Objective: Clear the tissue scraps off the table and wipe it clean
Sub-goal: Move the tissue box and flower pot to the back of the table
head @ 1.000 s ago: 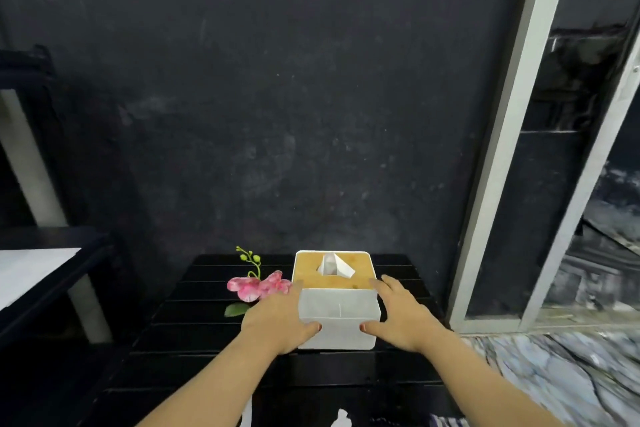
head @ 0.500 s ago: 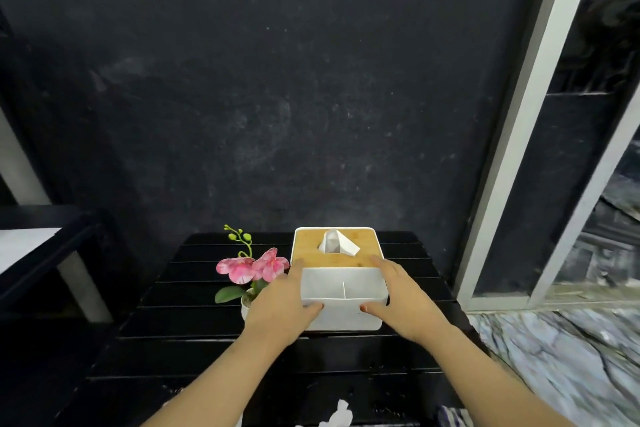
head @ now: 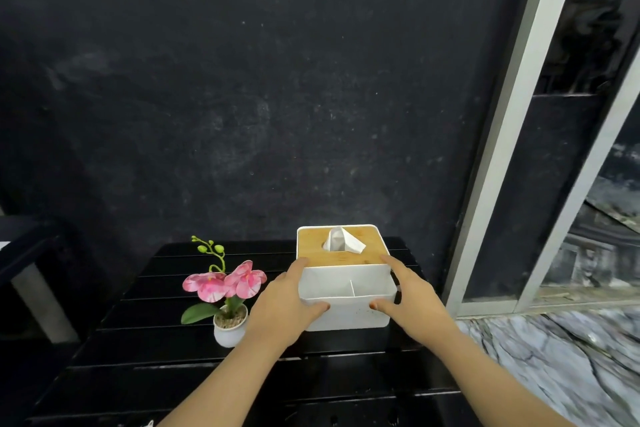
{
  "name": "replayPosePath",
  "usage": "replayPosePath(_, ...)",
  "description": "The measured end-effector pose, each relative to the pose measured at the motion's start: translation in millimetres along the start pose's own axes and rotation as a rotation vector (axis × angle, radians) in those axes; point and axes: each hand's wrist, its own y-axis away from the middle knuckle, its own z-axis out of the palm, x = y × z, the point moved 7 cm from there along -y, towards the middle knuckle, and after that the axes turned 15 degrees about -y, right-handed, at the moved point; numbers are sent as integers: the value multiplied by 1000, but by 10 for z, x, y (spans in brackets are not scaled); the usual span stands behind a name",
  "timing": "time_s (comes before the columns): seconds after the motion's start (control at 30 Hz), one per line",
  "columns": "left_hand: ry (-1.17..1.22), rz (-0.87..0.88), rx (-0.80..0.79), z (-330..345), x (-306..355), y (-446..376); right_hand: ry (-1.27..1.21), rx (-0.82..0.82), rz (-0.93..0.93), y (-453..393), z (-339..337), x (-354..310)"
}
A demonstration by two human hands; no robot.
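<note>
A white tissue box with a wooden lid and a tissue sticking out stands at the back right of the black slatted table. My left hand grips its left side and my right hand grips its right side, thumbs on the front wall. An open compartment with a divider sits in the box's front part. A sliver of white scrap peeks at the bottom edge.
A small white pot with a pink orchid stands just left of the box, close to my left wrist. A dark wall rises behind the table. A metal door frame and marbled floor lie to the right.
The view has shifted down and closer; the flower pot now shows fully. Both hands stay on the box's sides, which sits slightly further right and back. The scraps near the bottom edge have mostly left view.
</note>
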Motion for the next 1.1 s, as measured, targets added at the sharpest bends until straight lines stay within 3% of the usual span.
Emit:
replayPosePath(0.7, 192, -57, -14, 342, 5, -974, -93, 34, -28, -917, -88, 196)
replayPosePath(1.1, 212, -68, -16, 401, -36, -1115, -83, 49, -48, -1061, -44, 207)
